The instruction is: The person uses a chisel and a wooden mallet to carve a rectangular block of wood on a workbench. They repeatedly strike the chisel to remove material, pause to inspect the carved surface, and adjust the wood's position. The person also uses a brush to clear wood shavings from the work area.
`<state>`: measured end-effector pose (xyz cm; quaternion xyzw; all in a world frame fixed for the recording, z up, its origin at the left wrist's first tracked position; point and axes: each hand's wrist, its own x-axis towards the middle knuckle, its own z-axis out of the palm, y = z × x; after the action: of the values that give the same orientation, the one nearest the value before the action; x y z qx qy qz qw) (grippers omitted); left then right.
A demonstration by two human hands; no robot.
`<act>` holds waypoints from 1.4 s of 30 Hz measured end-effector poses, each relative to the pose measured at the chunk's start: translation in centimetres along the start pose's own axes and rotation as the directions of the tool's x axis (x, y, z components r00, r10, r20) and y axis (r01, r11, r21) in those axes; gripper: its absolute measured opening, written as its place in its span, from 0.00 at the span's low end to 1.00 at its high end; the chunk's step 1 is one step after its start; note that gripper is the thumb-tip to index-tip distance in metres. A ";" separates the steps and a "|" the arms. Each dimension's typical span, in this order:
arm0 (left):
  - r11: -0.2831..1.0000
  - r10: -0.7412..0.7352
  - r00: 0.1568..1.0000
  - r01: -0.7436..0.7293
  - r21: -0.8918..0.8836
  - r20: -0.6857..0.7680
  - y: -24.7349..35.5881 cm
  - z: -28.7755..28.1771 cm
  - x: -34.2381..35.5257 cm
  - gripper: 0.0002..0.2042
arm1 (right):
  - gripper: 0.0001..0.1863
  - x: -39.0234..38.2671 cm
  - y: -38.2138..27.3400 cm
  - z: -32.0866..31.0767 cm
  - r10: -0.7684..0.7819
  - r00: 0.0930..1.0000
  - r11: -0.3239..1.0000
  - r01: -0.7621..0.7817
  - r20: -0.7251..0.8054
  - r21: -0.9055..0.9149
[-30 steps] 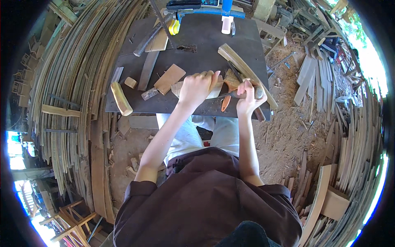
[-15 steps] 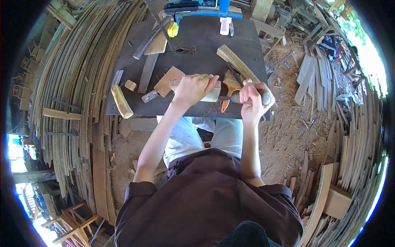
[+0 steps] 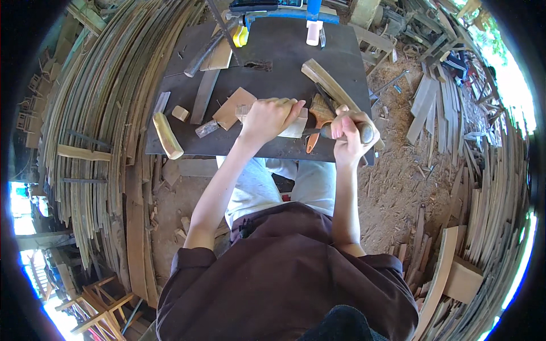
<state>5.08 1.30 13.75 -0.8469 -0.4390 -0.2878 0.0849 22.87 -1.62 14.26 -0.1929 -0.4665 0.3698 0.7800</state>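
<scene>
My left hand (image 3: 267, 120) is closed over a pale wooden block (image 3: 294, 128), pressing it to the dark tabletop near its front edge. My right hand (image 3: 351, 137) wraps round the handle of a chisel (image 3: 325, 132). Its blade points left and meets the right end of the block, or comes very close to it; the exact contact is too small to tell. Just beyond the chisel lies an orange-handled brush-like tool (image 3: 320, 118). A long wooden bar (image 3: 327, 82) slants behind my right hand.
On the table (image 3: 273, 51) lie a curved wooden piece (image 3: 167, 136), a small wood cube (image 3: 180, 113), a flat brown board (image 3: 234, 108) and a hammer-like tool (image 3: 203, 54). Blue clamp-like metalwork (image 3: 284, 16) stands at the far edge. Stacked timber strips (image 3: 108, 113) line both sides.
Both hands keep their grips on the block and the chisel. Only a slight shift of the whole view shows.
</scene>
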 end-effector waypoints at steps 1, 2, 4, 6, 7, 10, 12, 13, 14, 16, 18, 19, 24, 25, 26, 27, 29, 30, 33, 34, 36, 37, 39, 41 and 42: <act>1.000 0.002 1.000 -0.002 -0.006 -0.004 -0.1 0.1 0.1 0.16 | 0.05 -0.2 0.1 0.3 0.028 1.000 1.000 -0.028 -0.013 -0.002; 1.000 0.004 1.000 -0.004 -0.013 -0.008 -0.2 0.3 0.0 0.16 | 0.05 -0.7 0.8 0.2 0.132 0.990 0.990 -0.134 -0.051 -0.037; 1.000 -0.005 1.000 0.005 -0.024 0.013 -0.5 0.3 0.0 0.14 | 0.05 -1.5 2.7 0.0 0.226 0.970 0.972 -0.230 -0.085 -0.042; 0.999 -0.035 0.997 0.037 -0.036 0.064 -0.4 0.0 -0.1 0.10 | 0.05 -1.2 2.6 -0.5 0.233 0.967 0.971 -0.237 -0.099 -0.032; 0.999 0.005 0.998 -0.009 -0.043 -0.070 -0.6 -0.4 -0.1 0.08 | 0.04 -1.1 2.4 -0.6 0.239 0.965 0.970 -0.243 -0.106 -0.027; 0.994 -0.014 0.906 -0.032 -0.101 -0.423 -1.3 -2.6 -0.8 0.03 | 0.05 -0.1 0.5 -1.6 0.187 0.967 0.978 -0.200 -0.172 -0.062; 0.955 -0.224 0.786 0.059 -0.291 -0.577 -1.3 -3.1 -3.0 0.09 | 0.07 0.9 -1.5 -1.9 0.106 0.979 0.991 -0.118 -0.174 -0.061; 0.867 -0.394 0.680 0.052 -0.496 -0.618 -1.3 -2.3 -4.6 0.11 | 0.09 1.3 -2.4 -2.3 0.066 0.982 0.996 -0.075 -0.176 -0.044; 0.837 -0.463 0.684 0.127 -0.533 -0.564 -1.8 -1.0 -6.8 0.14 | 0.10 1.6 -3.0 -3.2 0.072 0.986 0.997 -0.076 -0.148 -0.021; 0.690 -0.605 0.722 0.267 -0.672 -0.334 -4.2 3.9 -13.5 0.24 | 0.10 2.1 -4.4 -3.1 0.010 0.989 0.999 -0.015 -0.149 -0.036; 0.745 -0.531 0.825 0.346 -0.571 -0.193 -3.7 4.6 -15.0 0.26 | 0.11 2.3 -5.4 -3.3 -0.021 0.986 0.999 0.014 -0.165 -0.042; 0.774 -0.494 0.861 0.374 -0.511 -0.118 -3.6 4.6 -15.2 0.27 | 0.11 2.3 -5.8 -3.4 -0.025 0.982 0.999 0.018 -0.186 -0.040; 0.646 -0.530 0.841 0.482 -0.592 0.106 -4.8 6.5 -12.8 0.27 | 0.12 2.4 -6.5 -3.5 -0.057 0.984 0.997 0.046 -0.166 -0.068; 0.631 -0.524 0.845 0.468 -0.619 0.105 -5.2 6.6 -12.8 0.24 | 0.12 2.3 -6.5 -3.5 -0.060 0.987 0.996 0.049 -0.150 -0.077; 0.615 -0.518 0.849 0.454 -0.645 0.104 -5.6 6.6 -12.9 0.20 | 0.12 2.3 -6.5 -3.6 -0.063 0.989 0.995 0.052 -0.133 -0.086; 0.597 -0.509 0.855 0.437 -0.673 0.104 -5.7 6.3 -12.4 0.17 | 0.12 2.2 -6.5 -3.7 -0.053 0.987 0.995 0.040 -0.152 -0.086; 0.481 -0.582 0.802 0.474 -0.738 0.136 -5.8 5.3 -12.3 0.17 | 0.12 2.2 -6.6 -4.0 -0.030 0.981 0.996 0.014 -0.190 -0.085; 0.457 -0.623 0.771 0.491 -0.742 0.127 -5.3 3.4 -11.3 0.17 | 0.12 2.3 -6.7 -4.3 -0.047 0.979 0.996 0.032 -0.197 -0.079; 0.587 -0.531 0.847 0.372 -0.720 0.005 -4.3 -2.7 -8.0 0.15 | 0.12 2.3 -6.6 -4.6 -0.055 0.975 0.998 0.046 -0.213 -0.046; 0.696 -0.457 0.889 0.349 -0.628 -0.013 -4.0 -4.5 -6.6 0.15 | 0.12 2.3 -6.7 -4.5 -0.056 0.975 0.998 0.047 -0.214 -0.047; 0.804 -0.402 0.916 0.356 -0.476 0.006 -3.5 -7.0 -4.6 0.14 | 0.12 2.2 -6.9 -4.0 -0.018 0.975 1.000 0.013 -0.221 -0.025; 0.813 -0.420 0.907 0.392 -0.431 0.033 -3.5 -7.7 -3.8 0.14 | 0.12 2.2 -6.9 -3.8 -0.026 0.977 0.999 0.019 -0.212 -0.032; 0.833 -0.418 0.904 0.419 -0.361 0.086 -4.0 -8.1 -2.6 0.15 | 0.12 2.3 -6.8 -3.6 -0.040 0.980 0.999 0.032 -0.196 -0.042; 0.859 -0.374 0.916 0.401 -0.317 0.144 -4.8 -8.3 -1.5 0.16 | 0.12 2.2 -6.8 -3.6 -0.010 0.978 1.000 0.005 -0.207 -0.027; 0.884 -0.372 0.908 0.411 -0.224 0.195 -4.0 -8.8 -0.4 0.15 | 0.12 2.3 -6.6 -3.7 -0.012 0.979 0.999 0.005 -0.203 -0.034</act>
<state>-1.87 -0.10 20.28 -0.7630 -0.5646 -0.2914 -0.1193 29.35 -4.07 18.08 -0.2406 -0.3912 0.3372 0.8218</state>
